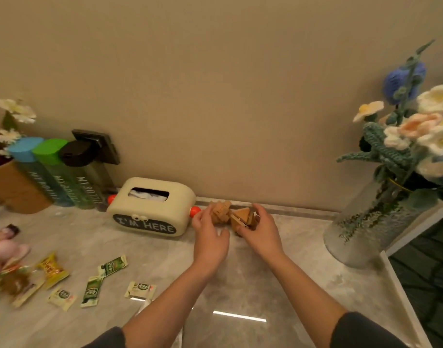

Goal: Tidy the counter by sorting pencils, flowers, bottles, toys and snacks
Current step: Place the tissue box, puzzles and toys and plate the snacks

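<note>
At the back edge of the grey marbled counter, just right of the cream tissue box with orange knobs, two tan wooden interlocking puzzle toys sit side by side against the beige wall: a knobbly burr-shaped one and a pyramid-faced one. The left hand rests its fingertips on the knobbly toy, grip loosely apart rather than closed; the right hand cups the pyramid toy, fingers curled around it, though whether it is fully clamped cannot be told. The step in hand appears to be grouping the toys. To do it well, each puzzle should be held across opposing faces so loose pieces do not slide apart, and set down touching, square to the wall. Three capped bottles, blue, green and black, stand in a row at the rear left; snack sachets lie scattered near the front left, unsorted. A frosted glass vase of crocheted flowers occupies the right corner.
</note>
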`<state>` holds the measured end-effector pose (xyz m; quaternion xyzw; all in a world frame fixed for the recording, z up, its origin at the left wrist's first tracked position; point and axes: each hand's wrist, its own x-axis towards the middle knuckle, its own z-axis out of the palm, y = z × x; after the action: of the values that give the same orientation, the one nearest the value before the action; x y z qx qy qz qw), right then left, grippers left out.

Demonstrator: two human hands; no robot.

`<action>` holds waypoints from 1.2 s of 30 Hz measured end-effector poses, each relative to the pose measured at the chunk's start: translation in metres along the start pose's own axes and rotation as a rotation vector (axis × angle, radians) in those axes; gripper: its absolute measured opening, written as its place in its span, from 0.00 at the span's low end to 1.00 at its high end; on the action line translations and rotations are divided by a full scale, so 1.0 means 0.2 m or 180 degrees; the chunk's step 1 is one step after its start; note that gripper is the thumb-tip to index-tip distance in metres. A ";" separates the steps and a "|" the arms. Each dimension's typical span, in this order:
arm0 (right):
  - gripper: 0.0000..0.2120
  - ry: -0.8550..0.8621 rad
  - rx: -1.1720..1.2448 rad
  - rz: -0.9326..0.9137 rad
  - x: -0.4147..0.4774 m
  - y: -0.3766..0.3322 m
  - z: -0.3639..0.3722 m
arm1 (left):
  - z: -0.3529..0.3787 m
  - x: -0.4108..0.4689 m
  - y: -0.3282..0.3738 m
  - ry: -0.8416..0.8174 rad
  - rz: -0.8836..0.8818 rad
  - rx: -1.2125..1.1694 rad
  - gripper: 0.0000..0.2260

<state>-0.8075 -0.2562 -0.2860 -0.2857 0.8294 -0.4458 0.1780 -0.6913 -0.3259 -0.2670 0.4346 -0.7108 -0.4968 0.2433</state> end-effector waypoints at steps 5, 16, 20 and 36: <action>0.38 0.0045 0.0070 0.0063 -0.05 0.03 -0.02 | -0.02 -0.02 -0.01 -0.0026 -0.0066 -0.0137 0.28; 0.30 -0.0228 0.0633 0.0005 -0.53 -0.04 -0.12 | -0.20 -0.36 -0.08 -0.0577 0.0041 -0.0558 0.13; 0.31 -0.0512 0.0544 0.0080 -0.75 -0.07 -0.11 | -0.31 -0.51 -0.14 -0.0666 0.0036 -0.0485 0.12; 0.28 -0.1668 -0.0214 0.0769 -1.20 -0.07 -0.02 | -0.58 -0.95 -0.47 -0.0815 -0.0070 -0.0224 0.12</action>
<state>-0.6194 -0.1074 -0.2621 -0.2960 0.7974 -0.3047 0.4285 -0.4702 -0.2330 -0.2908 0.3665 -0.7134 -0.5754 0.1602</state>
